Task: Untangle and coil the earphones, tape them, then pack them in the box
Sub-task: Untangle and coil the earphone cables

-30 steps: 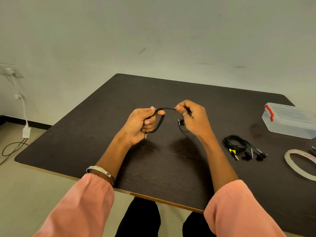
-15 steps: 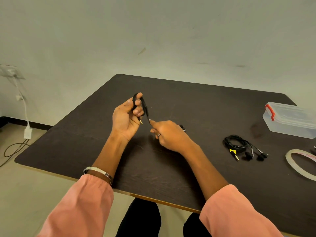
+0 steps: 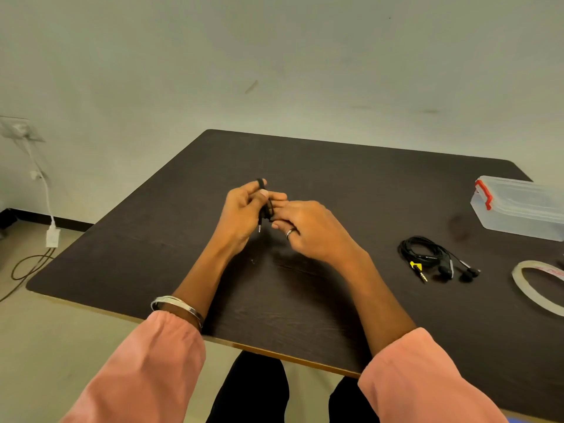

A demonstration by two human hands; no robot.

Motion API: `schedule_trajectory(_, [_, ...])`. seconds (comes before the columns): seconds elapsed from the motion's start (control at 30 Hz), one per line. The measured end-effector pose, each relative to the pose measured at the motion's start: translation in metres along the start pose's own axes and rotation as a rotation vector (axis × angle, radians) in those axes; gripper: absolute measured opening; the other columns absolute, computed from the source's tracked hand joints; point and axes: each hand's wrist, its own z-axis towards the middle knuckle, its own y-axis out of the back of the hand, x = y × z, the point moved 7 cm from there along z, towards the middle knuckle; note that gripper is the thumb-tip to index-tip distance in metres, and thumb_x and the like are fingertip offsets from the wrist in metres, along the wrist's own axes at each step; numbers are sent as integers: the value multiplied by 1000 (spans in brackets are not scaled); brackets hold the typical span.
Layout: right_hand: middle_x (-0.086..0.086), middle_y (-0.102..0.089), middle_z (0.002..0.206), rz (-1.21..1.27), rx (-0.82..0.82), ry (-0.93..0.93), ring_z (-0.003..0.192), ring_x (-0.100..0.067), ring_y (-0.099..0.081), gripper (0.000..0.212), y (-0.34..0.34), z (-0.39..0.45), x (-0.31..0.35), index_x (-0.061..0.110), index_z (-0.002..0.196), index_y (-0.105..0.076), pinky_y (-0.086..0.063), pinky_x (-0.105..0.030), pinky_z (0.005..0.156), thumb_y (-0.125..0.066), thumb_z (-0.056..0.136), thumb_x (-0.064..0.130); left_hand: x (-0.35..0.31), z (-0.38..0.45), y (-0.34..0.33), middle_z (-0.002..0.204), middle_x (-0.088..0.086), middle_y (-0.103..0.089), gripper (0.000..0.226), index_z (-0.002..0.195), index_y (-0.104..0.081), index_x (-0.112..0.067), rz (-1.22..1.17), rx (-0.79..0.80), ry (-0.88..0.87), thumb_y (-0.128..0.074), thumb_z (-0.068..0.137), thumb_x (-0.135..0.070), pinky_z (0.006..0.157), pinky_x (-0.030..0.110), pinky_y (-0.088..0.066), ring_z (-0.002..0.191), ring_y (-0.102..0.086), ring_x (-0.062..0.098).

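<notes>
1. The coiled black earphones (image 3: 265,206) are held above the middle of the dark table (image 3: 183,239), gripped by the left hand (image 3: 244,212) with fingers curled round the bundle; the plug is seen hanging below the palm.
2. The right hand (image 3: 308,227) is brought against the coil, its fingertips pinching the loose cable end beside the left thumb.
3. The remaining slack is best wound snugly, with loops kept even and pinned under the thumb so nothing springs open.
4. The tape roll (image 3: 537,288) lies at the right edge, near the lidded plastic box (image 3: 518,206).
5. A second earphone bundle (image 3: 433,257) lies on the table, well apart from both hands.
</notes>
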Motion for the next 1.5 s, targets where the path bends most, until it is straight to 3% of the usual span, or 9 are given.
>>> schedule_trajectory(0.23, [1,-69,64,404,-184,-251,54,-3,-59,10,29,-7,-28,11,77,-74,-42,-16,54,-71,84,18,8,-6,-25,83,5,-69,24,113,-58,0,271,289,-25,-38,101,-2,72,26,-54,75,-68,13])
schedule_trajectory(0.37, [-8,-67,66,624,-328,-345,58,-18,-58,7,43,-13,-44,16,80,-75,-49,-34,54,-71,85,20,8,-14,-34,79,4,-68,31,114,-54,-16,256,398,17,-30,102,-1,64,24,-53,64,-65,12])
schedule_trajectory(0.5, [-5,-68,73,723,-308,-388,55,-4,-58,10,43,-14,-53,9,93,-73,-51,-24,54,-64,90,10,9,-18,-40,71,1,-58,30,120,-56,-9,270,467,32,-31,104,-14,56,19,-40,53,-44,9])
schedule_trajectory(0.8, [6,-66,94,320,-134,-246,90,-4,-57,29,38,-12,-57,14,102,-73,-38,-2,79,-54,90,-5,11,-19,-38,59,2,-39,31,101,-64,3,157,457,127,-39,102,-16,46,23,-22,48,-28,9])
schedule_trajectory(0.93, [2,-66,101,107,-196,-253,99,-15,-50,30,32,-8,-59,20,95,-75,-37,-31,90,-59,86,-4,14,-18,-39,63,2,-45,28,89,-62,-4,47,417,180,-40,102,-17,44,20,-24,48,-31,9])
schedule_trajectory(1.03, [4,-51,101,9,-303,-353,103,-19,-42,36,26,-10,-62,29,95,-73,-24,-32,83,-61,81,-2,16,-15,-36,70,3,-49,30,82,-61,-8,-67,329,216,-40,102,-16,45,19,-31,55,-41,9])
schedule_trajectory(1.17, [6,-66,82,357,-346,-452,81,-9,-63,31,18,-10,-64,24,92,-75,-53,-29,74,-60,84,-2,17,-13,-32,71,-2,-57,29,82,-60,-7,-157,235,246,-40,101,-14,48,22,-40,62,-46,10])
schedule_trajectory(1.27, [-1,-73,84,676,-311,-584,81,-10,-68,24,5,-12,-64,15,92,-75,-53,-22,68,-58,89,-1,18,-12,-31,75,2,-55,29,83,-60,-8,-180,201,271,-39,102,-15,51,24,-44,63,-49,10])
schedule_trajectory(1.5, [-14,-74,90,1101,-142,-625,85,-23,-71,14,-7,-14,-59,5,92,-74,-57,-37,79,-68,87,16,22,-9,-26,76,5,-57,29,85,-58,-8,-121,135,245,-36,103,-15,49,23,-43,66,-53,14])
